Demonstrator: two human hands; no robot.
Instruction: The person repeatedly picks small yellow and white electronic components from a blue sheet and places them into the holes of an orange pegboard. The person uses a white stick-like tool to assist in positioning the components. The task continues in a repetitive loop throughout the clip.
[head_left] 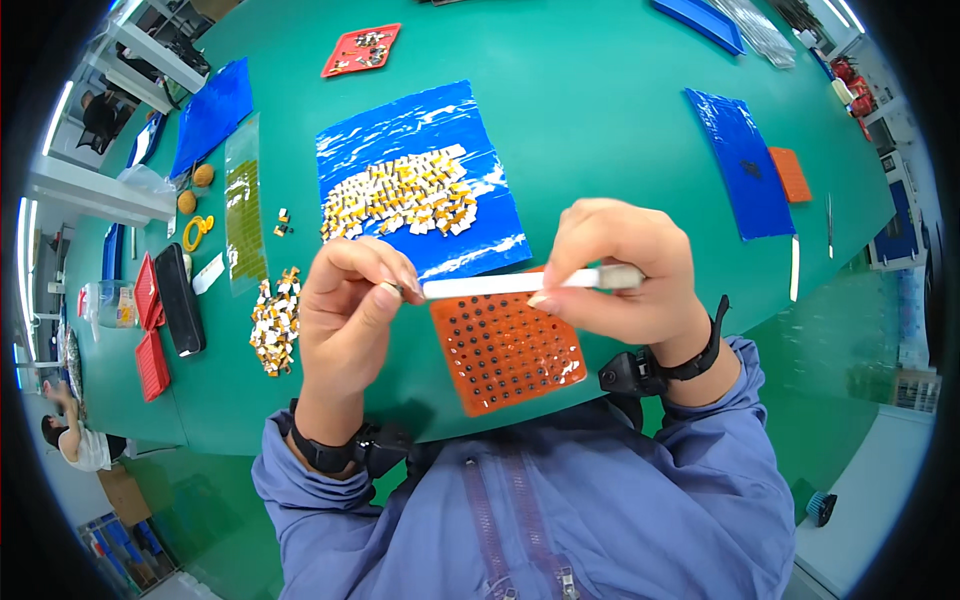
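Observation:
My left hand (345, 315) is closed in a pinch, thumb against forefinger, on a tiny dark part (397, 289); most of it is hidden by the fingertips. In my right hand (635, 270) is a slim white stick (500, 285), held level between thumb and fingers. Its left end comes up close to the tiny part; whether they touch I cannot tell. Below the stick lies an orange tray (462, 372) with rows of round holes, many with small dark round pieces in them. My right hand partly covers its far edge.
Beyond my hands, a blue sheet (490, 245) carries a heap of small white-and-yellow pieces (400, 195). More such pieces (275, 325) lie left of my left hand. A black case (180, 300), red trays (152, 365) and yellow scissors (197, 233) sit farther left; tweezers (829, 225) lie right.

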